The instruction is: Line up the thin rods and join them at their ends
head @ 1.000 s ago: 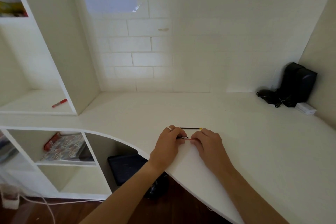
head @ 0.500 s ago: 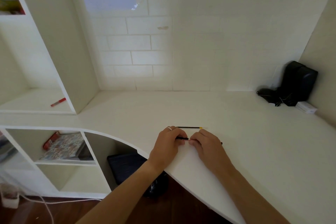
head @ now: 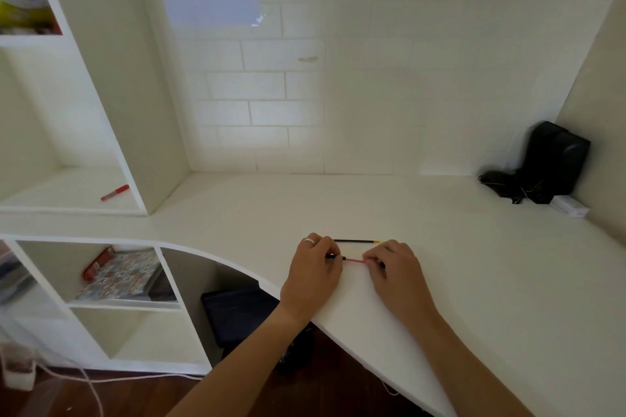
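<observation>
My hands have drawn apart since a moment ago, baring a thin pink refill (head: 354,260) between them, low over the white desk (head: 474,281). My left hand (head: 313,276) pinches the black tip piece; my right hand (head: 394,271) pinches the other end. I'd judge a straight, level pull best — no bending — clear of the slim black yellow-tipped pen (head: 355,241) lying just beyond.

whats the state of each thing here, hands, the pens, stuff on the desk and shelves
left hand: pinches the black end of the pen
right hand: pinches the other end
pen: pulled apart, red stretch showing between the hands
black stick: lies flat on the desk, untouched
red marker: capped, lying on the shelf
black speaker: upright in the corner
</observation>
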